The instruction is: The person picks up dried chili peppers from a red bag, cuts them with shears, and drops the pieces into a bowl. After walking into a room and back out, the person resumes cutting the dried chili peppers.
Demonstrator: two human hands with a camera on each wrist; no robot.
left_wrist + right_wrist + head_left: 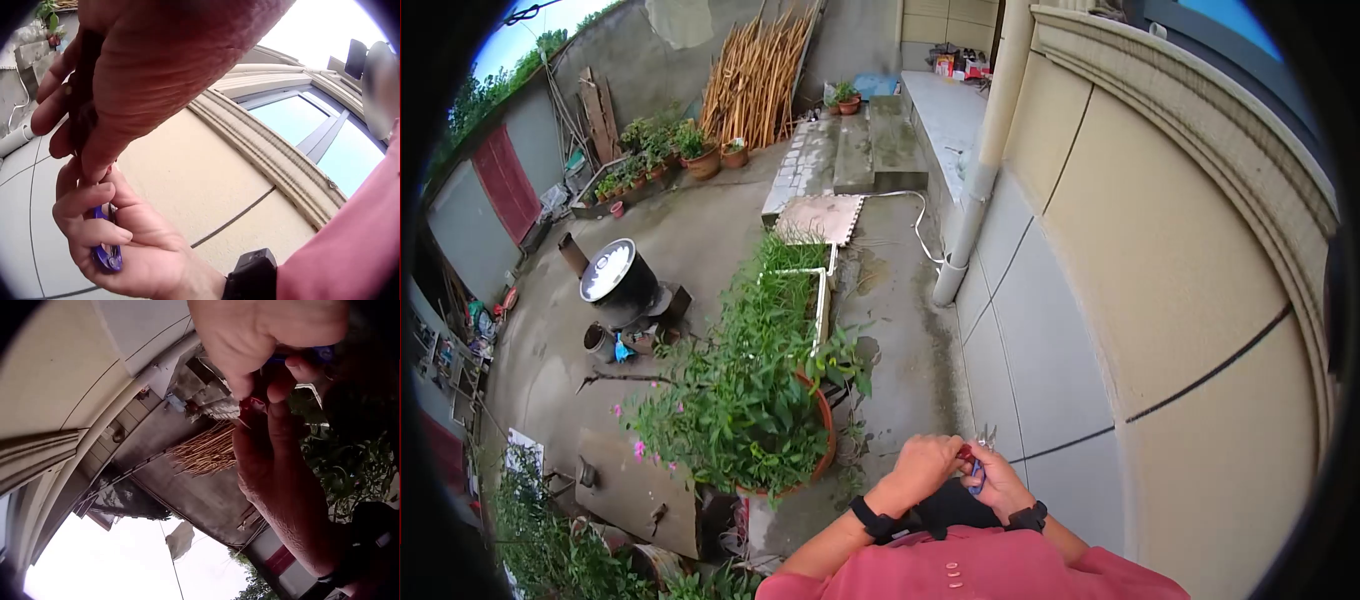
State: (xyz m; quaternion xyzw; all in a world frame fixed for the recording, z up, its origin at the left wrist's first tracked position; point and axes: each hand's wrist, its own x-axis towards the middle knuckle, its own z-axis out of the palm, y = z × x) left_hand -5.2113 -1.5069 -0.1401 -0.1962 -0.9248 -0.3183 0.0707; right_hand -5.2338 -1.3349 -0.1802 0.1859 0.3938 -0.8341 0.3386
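Note:
In the head view my two hands meet at chest height in front of the pink shirt. My right hand (1005,487) curls round a small blue-purple handled tool (107,256); silver metal prongs (988,437) stick up beside the fingers. My left hand (922,468) pinches a small red thing (966,453) right at the right thumb and fingers. From the right wrist camera, the same red thing (255,405) shows between the fingertips of both hands. Fingers cover most of it, so I cannot tell what it is. Both wrists wear black bands.
A tiled wall (1200,290) rises close on the right, with a drainpipe (990,150) along it. Leafy potted plants (750,400) stand at front left. Farther off are a large lidded pot (615,275), stacked sticks (755,80) and concrete steps (890,150).

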